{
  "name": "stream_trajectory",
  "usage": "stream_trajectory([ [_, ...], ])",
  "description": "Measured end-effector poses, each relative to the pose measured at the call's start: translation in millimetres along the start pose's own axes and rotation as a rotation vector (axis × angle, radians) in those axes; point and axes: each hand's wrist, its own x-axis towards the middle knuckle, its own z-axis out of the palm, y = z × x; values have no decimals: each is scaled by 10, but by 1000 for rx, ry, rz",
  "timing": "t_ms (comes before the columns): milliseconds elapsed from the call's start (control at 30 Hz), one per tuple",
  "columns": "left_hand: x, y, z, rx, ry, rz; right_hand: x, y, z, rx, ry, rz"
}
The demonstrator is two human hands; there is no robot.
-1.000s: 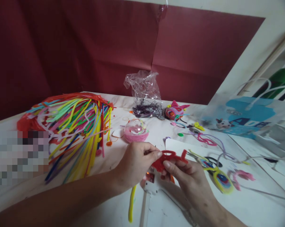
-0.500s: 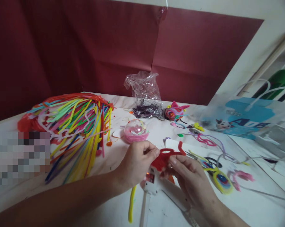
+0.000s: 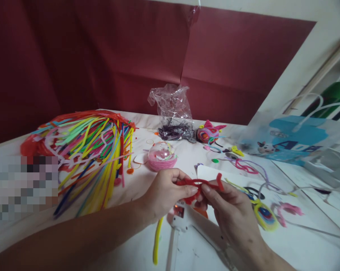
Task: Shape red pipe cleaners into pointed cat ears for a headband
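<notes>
My left hand (image 3: 170, 192) pinches a red pipe cleaner (image 3: 206, 182) between thumb and fingers. My right hand (image 3: 229, 203) grips the same fuzzy red piece from the other side, its thumb against it. One bent end sticks up above the right fingers, and the lower red part is mostly hidden by both hands. Under the hands lies a white glue gun (image 3: 182, 222) with a small lit, reddish window. A yellow pipe cleaner (image 3: 158, 241) lies below my left wrist. Just beyond the hands sits a clear ball with a pink wrapped base (image 3: 162, 162).
A large bundle of coloured pipe cleaners (image 3: 96, 146) spreads at left. Behind stand a clear plastic bag with dark strands (image 3: 174, 128) and a pink decorated ball (image 3: 208, 133). At right are a yellow-and-blue coiled piece (image 3: 266, 216), pink loops (image 3: 288, 212) and a blue-white carrier bag (image 3: 294, 139).
My left thumb has shifted right over the red piece, and more of it is now covered. Its upright end has changed angle beside my right hand.
</notes>
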Motion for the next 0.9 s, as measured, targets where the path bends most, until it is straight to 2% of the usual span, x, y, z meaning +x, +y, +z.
stream_trajectory([
  [133, -11, 19, 13, -107, 9, -68, -4, -2, 23, -24, -10, 15],
  [267, -19, 25, 21, -95, 88, -66, -47, 8, 35, -158, 1, -27],
  [333, -23, 31, 26, -72, 132, -58, -70, 20, 23, -308, -9, -88],
  [433, -25, 40, 33, -24, 186, -31, -84, 21, -1, -542, -98, -222],
  [633, 2, 0, 37, 105, 224, 4, -68, -15, -20, -848, -188, -537],
  [900, 1, -57, 14, 249, 222, 68, -44, -15, -32, -1080, -315, -682],
])
